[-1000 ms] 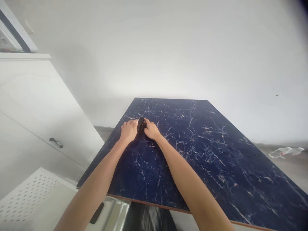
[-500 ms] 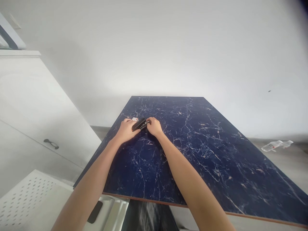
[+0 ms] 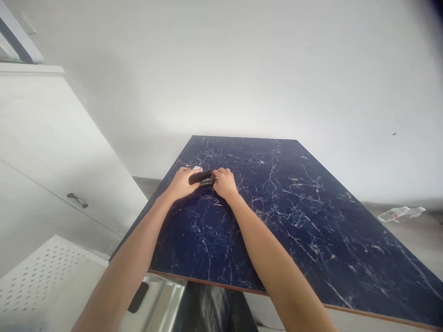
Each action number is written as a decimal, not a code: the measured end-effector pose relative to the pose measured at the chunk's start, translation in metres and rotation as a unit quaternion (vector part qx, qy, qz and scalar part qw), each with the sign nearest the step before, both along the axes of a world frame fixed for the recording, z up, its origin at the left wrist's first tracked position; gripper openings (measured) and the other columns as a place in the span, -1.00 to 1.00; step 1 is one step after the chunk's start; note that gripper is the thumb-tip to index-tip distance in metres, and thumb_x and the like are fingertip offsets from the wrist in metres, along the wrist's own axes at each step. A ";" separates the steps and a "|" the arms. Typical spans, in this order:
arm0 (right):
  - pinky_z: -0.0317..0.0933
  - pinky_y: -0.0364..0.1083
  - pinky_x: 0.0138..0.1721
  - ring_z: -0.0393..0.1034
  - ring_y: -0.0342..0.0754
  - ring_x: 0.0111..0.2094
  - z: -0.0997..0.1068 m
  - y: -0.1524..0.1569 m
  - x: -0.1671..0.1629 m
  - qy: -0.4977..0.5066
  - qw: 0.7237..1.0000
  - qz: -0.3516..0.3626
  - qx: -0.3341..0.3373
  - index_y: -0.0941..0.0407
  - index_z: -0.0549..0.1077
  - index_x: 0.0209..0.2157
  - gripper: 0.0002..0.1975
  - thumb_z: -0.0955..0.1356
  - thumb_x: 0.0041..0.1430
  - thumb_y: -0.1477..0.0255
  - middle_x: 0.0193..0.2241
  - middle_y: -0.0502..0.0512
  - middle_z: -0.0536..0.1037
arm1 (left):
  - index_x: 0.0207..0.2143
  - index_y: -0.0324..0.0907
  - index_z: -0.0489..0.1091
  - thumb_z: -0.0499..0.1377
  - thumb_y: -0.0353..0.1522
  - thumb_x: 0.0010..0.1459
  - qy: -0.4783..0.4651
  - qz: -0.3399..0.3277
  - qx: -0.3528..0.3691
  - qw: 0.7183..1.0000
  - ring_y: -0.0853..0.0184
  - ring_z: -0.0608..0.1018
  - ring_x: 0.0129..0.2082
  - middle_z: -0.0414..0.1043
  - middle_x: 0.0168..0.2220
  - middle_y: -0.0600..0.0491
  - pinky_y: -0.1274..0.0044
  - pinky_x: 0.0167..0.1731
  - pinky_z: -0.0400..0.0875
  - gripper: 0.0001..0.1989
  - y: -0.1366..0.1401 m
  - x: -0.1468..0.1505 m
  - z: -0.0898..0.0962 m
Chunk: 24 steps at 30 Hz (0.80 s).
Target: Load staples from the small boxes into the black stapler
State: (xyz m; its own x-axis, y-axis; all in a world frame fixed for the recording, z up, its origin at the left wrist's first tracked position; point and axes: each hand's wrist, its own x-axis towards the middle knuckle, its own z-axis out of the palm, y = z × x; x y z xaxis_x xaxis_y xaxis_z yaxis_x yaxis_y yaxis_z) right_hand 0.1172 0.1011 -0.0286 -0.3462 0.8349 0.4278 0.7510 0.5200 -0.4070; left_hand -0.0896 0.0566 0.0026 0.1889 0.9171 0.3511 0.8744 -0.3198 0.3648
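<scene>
A black stapler (image 3: pixel 201 177) lies between my two hands over the blue marbled table (image 3: pixel 277 198), its top and lower arms parted. My left hand (image 3: pixel 182 184) is closed round its left end, fingers behind and thumb in front. At the other end my right hand (image 3: pixel 224 183) has its fingers bent and pinched on the stapler's tip; what sits under those fingertips is hidden. Just behind my left fingers is a small white and red box (image 3: pixel 197 168), partly covered by the hand.
A white cabinet (image 3: pixel 41 138) with a dark handle stands at the left. Below it are a white perforated panel (image 3: pixel 44 276) and a dark phone-like object (image 3: pixel 138 297). Clear plastic packaging (image 3: pixel 401 213) lies beyond the table's right edge, and a plain wall (image 3: pixel 242 69) rises behind.
The stapler has turned to lie more level, and its arms look wider apart. My right fingers have shifted slightly at its tip. The camera view has moved a little.
</scene>
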 end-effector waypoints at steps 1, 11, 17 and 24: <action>0.12 0.06 -0.02 0.25 0.16 -0.05 0.000 -0.001 0.000 -0.006 1.000 -0.013 0.002 0.07 0.54 -0.23 -0.68 0.25 0.11 0.66 -0.16 0.20 0.52 | 0.11 -0.05 0.47 0.26 -0.38 0.08 -0.002 0.001 0.000 1.000 0.02 0.39 0.16 0.51 0.01 -0.04 0.27 0.14 0.36 -0.51 0.000 0.000 0.000; 0.22 -0.04 -0.09 0.40 0.06 -0.16 0.005 0.000 0.011 0.131 0.990 -0.044 -0.026 0.07 0.47 -0.19 -0.79 0.27 0.15 0.52 -0.27 0.09 0.58 | 0.07 -0.08 0.51 0.03 -0.14 0.35 -0.046 0.013 0.035 0.998 0.07 0.47 0.07 0.55 0.03 -0.02 0.27 0.13 0.33 -0.59 0.003 -0.003 0.001; 0.31 -0.08 -0.11 0.52 -0.01 -0.18 0.003 -0.005 0.028 0.259 0.952 -0.144 -0.072 0.12 0.46 -0.02 -0.68 0.16 0.34 0.44 -0.15 0.15 0.62 | -0.06 -0.11 0.55 -0.10 -0.19 0.41 -0.053 0.062 0.073 0.994 0.11 0.52 0.03 0.58 0.01 -0.03 0.31 0.11 0.33 -0.55 0.012 -0.017 0.001; 0.23 0.06 0.06 0.45 0.19 -0.02 0.000 -0.023 0.017 0.103 0.981 -0.146 -0.070 0.21 0.59 -0.03 -0.60 0.21 0.25 0.60 -0.11 0.36 0.59 | 0.00 -0.12 0.54 -0.06 -0.25 0.38 0.000 0.155 0.071 0.985 0.00 0.42 0.10 0.51 0.07 -0.13 0.16 0.16 0.25 -0.60 0.017 -0.017 -0.017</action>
